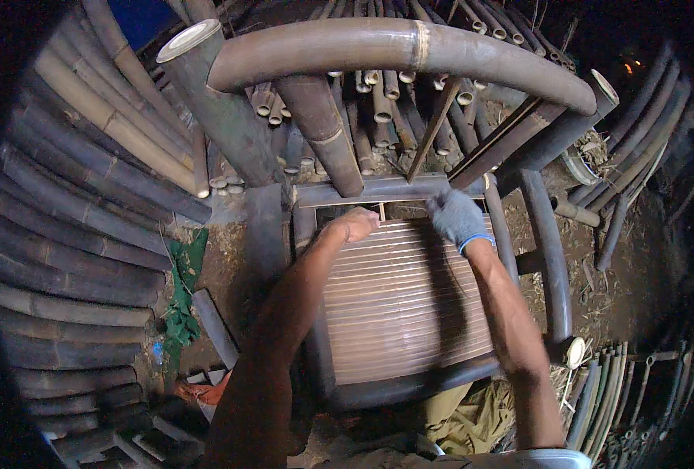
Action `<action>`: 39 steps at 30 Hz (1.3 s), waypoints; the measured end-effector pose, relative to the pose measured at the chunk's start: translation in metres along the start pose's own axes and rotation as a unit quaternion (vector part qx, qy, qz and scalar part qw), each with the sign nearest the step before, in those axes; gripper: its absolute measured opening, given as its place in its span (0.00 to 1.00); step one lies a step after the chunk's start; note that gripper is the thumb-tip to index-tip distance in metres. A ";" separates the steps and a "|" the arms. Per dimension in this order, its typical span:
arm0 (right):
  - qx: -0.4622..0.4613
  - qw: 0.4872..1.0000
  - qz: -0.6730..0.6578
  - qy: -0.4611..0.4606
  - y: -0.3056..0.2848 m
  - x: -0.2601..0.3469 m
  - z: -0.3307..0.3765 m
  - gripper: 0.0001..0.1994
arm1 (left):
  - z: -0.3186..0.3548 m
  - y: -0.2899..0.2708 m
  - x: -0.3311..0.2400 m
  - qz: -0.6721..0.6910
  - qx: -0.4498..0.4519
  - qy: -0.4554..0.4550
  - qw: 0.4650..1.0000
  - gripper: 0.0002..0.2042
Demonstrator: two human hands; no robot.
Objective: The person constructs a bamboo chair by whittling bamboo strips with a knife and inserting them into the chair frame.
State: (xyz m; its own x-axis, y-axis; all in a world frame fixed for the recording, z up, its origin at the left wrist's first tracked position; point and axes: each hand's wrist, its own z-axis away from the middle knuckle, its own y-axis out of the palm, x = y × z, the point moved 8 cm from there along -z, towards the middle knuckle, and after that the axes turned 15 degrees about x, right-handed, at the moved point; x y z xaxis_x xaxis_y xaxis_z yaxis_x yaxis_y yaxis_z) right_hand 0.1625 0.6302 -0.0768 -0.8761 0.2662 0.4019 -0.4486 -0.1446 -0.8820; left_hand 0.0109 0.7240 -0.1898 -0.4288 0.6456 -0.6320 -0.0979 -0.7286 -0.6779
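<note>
A large dark bamboo chair stands before me, its seat covered with rows of split bamboo slats. At the rear of the seat, a gap shows between the slats and the back rail. My bare left hand is closed at the rearmost slat, left of a thin upright strip in the gap. My right hand, in a grey knitted glove with a blue cuff, is curled over the rear right of the seat, close to the back rail. Its fingertips and anything in them are hidden.
The chair's thick curved top rail arches beyond my hands. Large bamboo poles are stacked at the left, and more poles lie behind the chair. Green cloth lies on the left floor. Thin poles stand at lower right.
</note>
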 end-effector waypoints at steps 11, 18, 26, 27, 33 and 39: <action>0.089 0.989 -0.117 -0.029 0.063 0.014 0.084 0.20 | 0.008 0.003 0.005 0.076 -0.007 -0.010 0.997 0.16; -0.080 0.990 0.117 -0.020 0.071 0.006 0.102 0.18 | 0.015 -0.023 -0.036 -0.082 -0.125 -0.119 0.982 0.15; -0.123 0.987 0.081 -0.056 0.065 0.009 0.102 0.18 | 0.005 -0.015 -0.087 -0.212 -0.333 -0.102 0.913 0.15; -0.123 0.988 0.083 -0.051 0.064 0.008 0.102 0.18 | 0.005 -0.004 -0.087 -0.176 -0.347 -0.103 0.916 0.15; -0.124 0.988 0.078 -0.052 0.063 0.008 0.104 0.18 | -0.001 -0.011 -0.076 -0.117 -0.348 -0.118 0.923 0.13; -0.123 0.988 0.074 -0.048 0.063 0.004 0.104 0.18 | -0.007 -0.005 -0.093 -0.205 -0.287 -0.076 0.933 0.12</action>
State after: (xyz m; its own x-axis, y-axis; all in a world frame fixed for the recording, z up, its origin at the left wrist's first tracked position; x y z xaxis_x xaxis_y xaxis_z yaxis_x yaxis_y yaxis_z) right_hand 0.1123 0.5231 -0.1055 -0.9469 0.1654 0.2758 -0.2687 0.0643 -0.9611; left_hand 0.0573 0.6695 -0.1303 -0.5881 0.7711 -0.2441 0.1957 -0.1572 -0.9680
